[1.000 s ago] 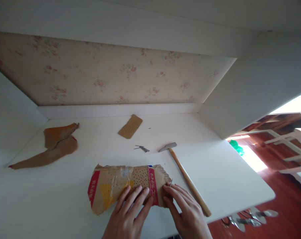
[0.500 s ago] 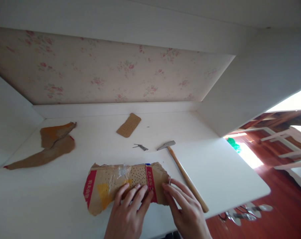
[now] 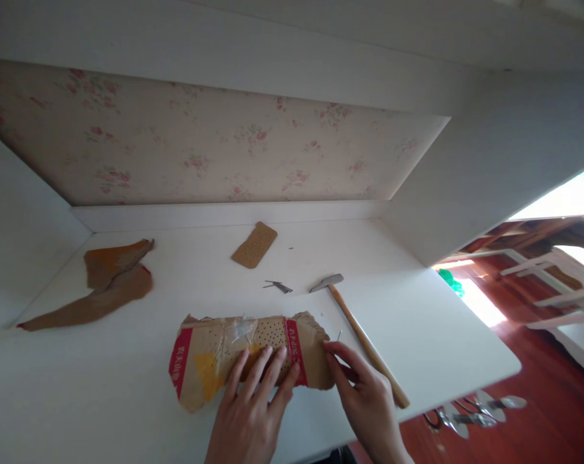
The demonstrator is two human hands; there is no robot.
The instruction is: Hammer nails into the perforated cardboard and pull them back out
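A torn piece of brown cardboard (image 3: pixel 214 354) with red bands and many small holes lies on the white table (image 3: pixel 418 341). My left hand (image 3: pixel 253 412) rests flat on it, fingers stretched out. My right hand (image 3: pixel 364 399) sits at the cardboard's right edge, its fingers pinched around a small nail (image 3: pixel 339 335) that stands upright. A hammer (image 3: pixel 357 335) with a wooden handle lies just right of my right hand.
A few loose nails (image 3: pixel 277 285) lie behind the cardboard. A small perforated cardboard strip (image 3: pixel 254 245) sits near the back wall, torn brown scraps (image 3: pixel 103 283) at the far left. The table's right edge drops to a red floor with scissors-like metal items (image 3: pixel 470 412).
My right hand's fingers have curled from stretched to a pinch on the nail. The cardboard and my left hand stay in place; the view shifted slightly.
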